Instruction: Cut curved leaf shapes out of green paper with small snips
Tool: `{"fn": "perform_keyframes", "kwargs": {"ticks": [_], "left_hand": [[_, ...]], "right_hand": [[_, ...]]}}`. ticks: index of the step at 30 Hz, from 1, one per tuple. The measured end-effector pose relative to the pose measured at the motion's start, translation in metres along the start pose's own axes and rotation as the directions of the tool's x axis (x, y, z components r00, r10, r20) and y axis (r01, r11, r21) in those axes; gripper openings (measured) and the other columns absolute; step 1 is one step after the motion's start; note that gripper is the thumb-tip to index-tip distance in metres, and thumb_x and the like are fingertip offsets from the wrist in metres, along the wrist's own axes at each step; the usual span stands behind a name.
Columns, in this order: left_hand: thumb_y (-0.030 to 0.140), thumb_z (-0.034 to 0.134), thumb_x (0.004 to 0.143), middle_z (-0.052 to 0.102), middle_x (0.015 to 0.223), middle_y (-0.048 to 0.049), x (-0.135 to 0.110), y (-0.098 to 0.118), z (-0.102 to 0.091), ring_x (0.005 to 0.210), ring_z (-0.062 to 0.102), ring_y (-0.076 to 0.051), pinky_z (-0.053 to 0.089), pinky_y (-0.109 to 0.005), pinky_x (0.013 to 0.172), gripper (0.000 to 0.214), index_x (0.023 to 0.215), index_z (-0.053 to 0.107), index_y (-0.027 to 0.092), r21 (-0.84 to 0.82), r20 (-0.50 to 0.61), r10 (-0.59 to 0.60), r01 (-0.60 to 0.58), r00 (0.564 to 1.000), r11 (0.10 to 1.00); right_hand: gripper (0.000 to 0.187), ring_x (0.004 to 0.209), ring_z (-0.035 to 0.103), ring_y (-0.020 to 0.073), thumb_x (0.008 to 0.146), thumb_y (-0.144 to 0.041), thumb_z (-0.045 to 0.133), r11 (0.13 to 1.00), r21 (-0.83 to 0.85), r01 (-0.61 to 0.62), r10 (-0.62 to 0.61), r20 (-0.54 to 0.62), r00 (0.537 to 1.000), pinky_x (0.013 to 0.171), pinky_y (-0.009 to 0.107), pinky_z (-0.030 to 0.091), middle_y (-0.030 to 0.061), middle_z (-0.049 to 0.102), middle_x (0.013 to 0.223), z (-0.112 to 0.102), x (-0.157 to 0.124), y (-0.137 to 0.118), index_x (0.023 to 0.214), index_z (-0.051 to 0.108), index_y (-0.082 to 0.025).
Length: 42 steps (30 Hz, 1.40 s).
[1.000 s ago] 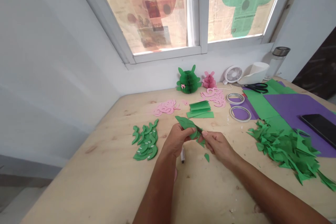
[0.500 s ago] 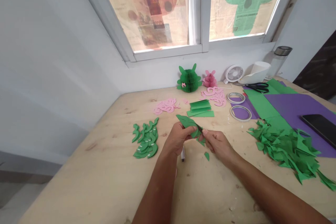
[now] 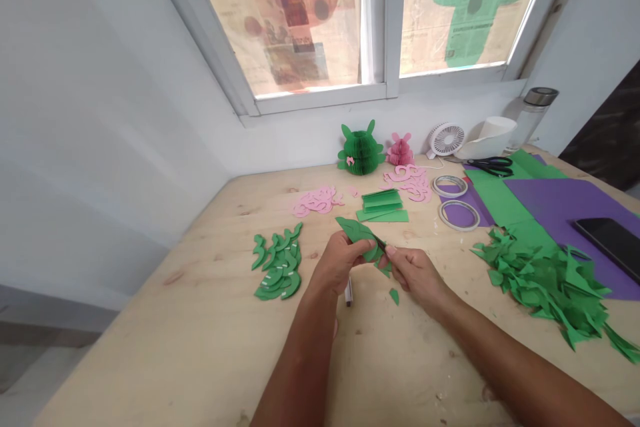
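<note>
Both my hands are raised above the plywood table [image 3: 200, 340], close together. My left hand [image 3: 339, 263] and my right hand [image 3: 415, 273] pinch a green paper leaf [image 3: 356, 233] between their fingers. A small dark tip shows at my right fingers, too small to identify. Below them, a green paper scrap [image 3: 394, 296] lies on the wood. A black-capped pen [image 3: 349, 292] lies partly hidden under my left hand. To the left sits a cluster of curved green paper leaves [image 3: 277, 265].
Pink paper cut-outs [image 3: 315, 201] and green paper strips [image 3: 381, 205] lie ahead. Honeycomb paper figures [image 3: 360, 152] stand by the wall. On the right are tape rolls [image 3: 459, 215], scissors [image 3: 493, 166], purple paper [image 3: 565, 203], a phone [image 3: 613, 240] and green offcuts [image 3: 545, 287].
The whole view has shifted slightly as my head moved. My hands have barely moved and still pinch the same green paper leaf.
</note>
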<state>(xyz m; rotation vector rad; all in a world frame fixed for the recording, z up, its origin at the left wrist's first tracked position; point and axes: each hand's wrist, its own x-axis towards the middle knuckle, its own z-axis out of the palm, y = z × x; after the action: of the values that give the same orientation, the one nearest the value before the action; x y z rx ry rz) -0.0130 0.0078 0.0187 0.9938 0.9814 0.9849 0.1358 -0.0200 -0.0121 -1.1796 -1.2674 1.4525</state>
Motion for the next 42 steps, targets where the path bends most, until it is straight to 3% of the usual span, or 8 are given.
{"fn": "perform_keyframes", "kwargs": {"ticks": [42], "left_hand": [[0.023, 0.065, 0.064, 0.062, 0.068, -0.0048, 0.0003, -0.0007, -0.0029, 0.063, 0.054, -0.015, 0.045, -0.031, 0.066, 0.013, 0.069, 0.066, 0.010, -0.004, 0.056, 0.022, -0.021, 0.998, 1.000]], "right_hand": [[0.048, 0.039, 0.018, 0.0071, 0.081, -0.057, 0.044, 1.000, 0.007, -0.007, 0.007, -0.010, 1.000, 0.040, 0.024, 0.012, -0.0087, 0.025, 0.041, 0.0025, -0.0022, -0.0029, 0.068, 0.060, -0.013]]}}
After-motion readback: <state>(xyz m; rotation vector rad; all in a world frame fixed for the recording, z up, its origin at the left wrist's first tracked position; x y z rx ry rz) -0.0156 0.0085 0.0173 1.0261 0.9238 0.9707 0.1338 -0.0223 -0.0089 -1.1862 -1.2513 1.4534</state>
